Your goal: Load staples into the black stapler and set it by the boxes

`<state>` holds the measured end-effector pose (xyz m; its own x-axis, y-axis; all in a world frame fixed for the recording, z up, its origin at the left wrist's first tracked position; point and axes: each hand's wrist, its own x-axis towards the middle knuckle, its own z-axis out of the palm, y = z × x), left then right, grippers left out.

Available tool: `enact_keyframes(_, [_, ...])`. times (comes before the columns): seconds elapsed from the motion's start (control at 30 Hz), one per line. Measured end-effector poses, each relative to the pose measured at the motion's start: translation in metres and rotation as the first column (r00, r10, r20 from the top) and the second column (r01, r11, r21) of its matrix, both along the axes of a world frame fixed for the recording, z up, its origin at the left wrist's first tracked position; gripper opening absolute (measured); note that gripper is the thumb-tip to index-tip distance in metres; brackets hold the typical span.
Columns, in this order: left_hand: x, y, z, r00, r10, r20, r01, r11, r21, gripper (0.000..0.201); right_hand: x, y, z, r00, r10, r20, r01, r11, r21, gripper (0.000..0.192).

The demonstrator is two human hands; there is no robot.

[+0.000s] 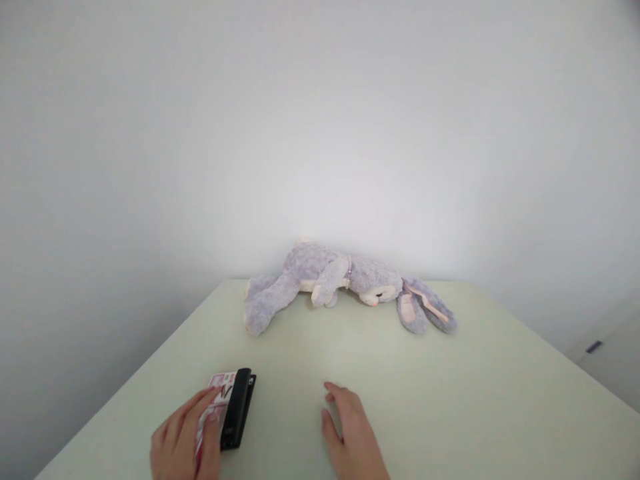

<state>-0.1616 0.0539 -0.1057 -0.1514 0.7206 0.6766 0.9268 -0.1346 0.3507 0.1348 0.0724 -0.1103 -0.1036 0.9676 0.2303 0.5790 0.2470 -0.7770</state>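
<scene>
My left hand [185, 443] rests at the near left of the pale green table [450, 400], its fingers on a small red-and-white printed packet [220, 390]. That packet lies against a black stapler-like object [239, 408] just right of my fingers. My right hand [353, 433] lies flat on the tabletop near the front middle, fingers slightly apart, holding nothing. A grey-lilac plush rabbit [330, 280] lies on its side along the table's far edge, ears trailing to the right.
A plain white wall rises directly behind the table. The table's left edge runs diagonally from the far left corner toward me. At the far right a white surface with a small dark mark [594, 347] sits below table level.
</scene>
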Motion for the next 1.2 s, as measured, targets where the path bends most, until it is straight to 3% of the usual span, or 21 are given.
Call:
enact_keyframes(0.07, [0.051, 0.002, 0.0, 0.991, -0.129, 0.028, 0.13, 0.991, -0.027, 0.035, 0.037, -0.001, -0.007, 0.981, -0.029, 0.194, 0.025, 0.999, 0.022, 0.052])
enact_keyframes(0.17, [0.12, 0.014, -0.018, 0.934, -0.353, -0.045, 0.34, 0.922, -0.186, 0.044, 0.074, -0.003, -0.015, 0.908, -0.074, 0.412, 0.084, 0.996, -0.006, 0.058])
enact_keyframes(0.23, [0.149, 0.023, -0.034, 0.914, -0.39, -0.113, 0.348, 0.896, -0.278, 0.054, 0.085, -0.004, -0.018, 0.865, -0.084, 0.495, 0.099, 0.995, -0.004, 0.06])
enact_keyframes(0.3, [0.161, 0.029, -0.047, 0.912, -0.375, -0.166, 0.305, 0.891, -0.336, 0.06, 0.086, -0.004, -0.021, 0.839, -0.09, 0.537, 0.098, 0.995, 0.014, 0.061])
enact_keyframes(0.4, [0.161, 0.032, -0.054, 0.91, -0.363, -0.199, 0.263, 0.879, -0.398, 0.062, 0.082, -0.003, -0.023, 0.821, -0.107, 0.561, 0.111, 0.993, 0.027, 0.059])
enact_keyframes(0.53, [0.156, 0.03, -0.052, 0.904, -0.378, -0.201, 0.257, 0.856, -0.449, 0.061, 0.078, -0.002, -0.023, 0.814, -0.089, 0.575, 0.11, 0.994, -0.002, 0.058])
enact_keyframes(1.2, [0.158, 0.029, -0.051, 0.906, -0.374, -0.198, 0.262, 0.864, -0.431, 0.062, 0.079, -0.005, -0.022, 0.812, -0.088, 0.576, 0.097, 0.995, 0.017, 0.059])
